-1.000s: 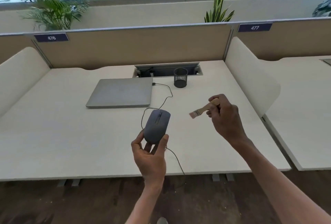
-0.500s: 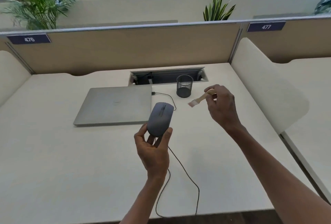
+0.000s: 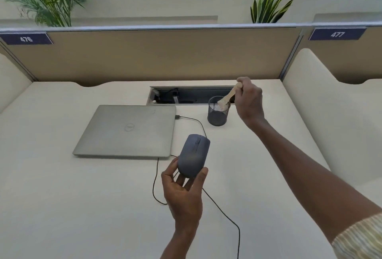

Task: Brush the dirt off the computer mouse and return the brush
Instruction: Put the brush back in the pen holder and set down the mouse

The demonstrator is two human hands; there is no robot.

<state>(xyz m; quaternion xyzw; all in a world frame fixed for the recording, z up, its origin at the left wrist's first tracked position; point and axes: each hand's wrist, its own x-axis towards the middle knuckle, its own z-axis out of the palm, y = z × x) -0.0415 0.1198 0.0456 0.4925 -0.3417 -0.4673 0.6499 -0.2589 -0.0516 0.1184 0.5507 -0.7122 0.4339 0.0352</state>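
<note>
Cream-coloured and fenced by tan partitions tagged 476 [image 3: 26, 39] and 477 [image 3: 337, 34], the tabletop [image 3: 62, 207] of an office cubicle fills the view, with potted plants [image 3: 266, 0] lined up behind the partition under a window. A person's left hand [image 3: 183, 191] holds a grey computer mouse [image 3: 193, 155] in the air above the tabletop, thumb on one side and fingers [image 3: 179, 178] curled around the other, gripping its rear end so the nose points away from the wrist. The mouse's black cable [image 3: 219, 205] trails down past the left wrist and loops across the tabletop. Beyond and to the left of those fingers lies a closed silver laptop [image 3: 128, 130], with a cable plugged into its right edge. Farther off, the right hand [image 3: 249, 101] pinches the wooden handle of a small brush [image 3: 229, 96], fingers closed on its upper end. Angled down from that grip, the brush's bristle end sits inside the rim of a black mesh cup [image 3: 217, 114] just below and left of the right fingers. Behind the cup, an open cable tray [image 3: 186, 95] is cut into the tabletop. A striped sleeve [image 3: 361, 238] shows on the right arm.
</note>
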